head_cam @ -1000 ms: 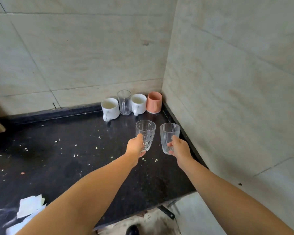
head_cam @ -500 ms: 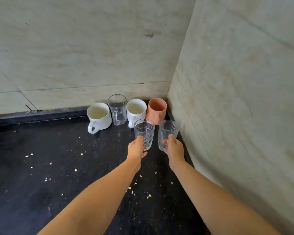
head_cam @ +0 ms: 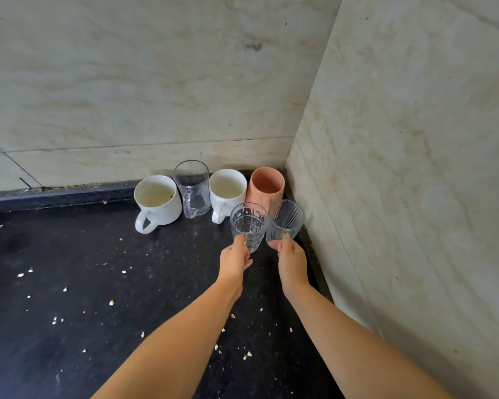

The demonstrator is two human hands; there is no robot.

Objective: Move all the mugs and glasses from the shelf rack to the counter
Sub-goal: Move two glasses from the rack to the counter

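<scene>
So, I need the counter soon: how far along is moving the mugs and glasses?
Done: four pieces stand along the back wall on the counter: a white mug, a clear glass mug, a second white mug and a pink cup. In hand: the left hand holds a patterned glass, the right hand a ribbed glass, neither set down. The shelf rack is out of view.

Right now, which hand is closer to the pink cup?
Right. The right hand holds its glass just in front of the pink cup; the left hand is lower and more to the left.
</scene>
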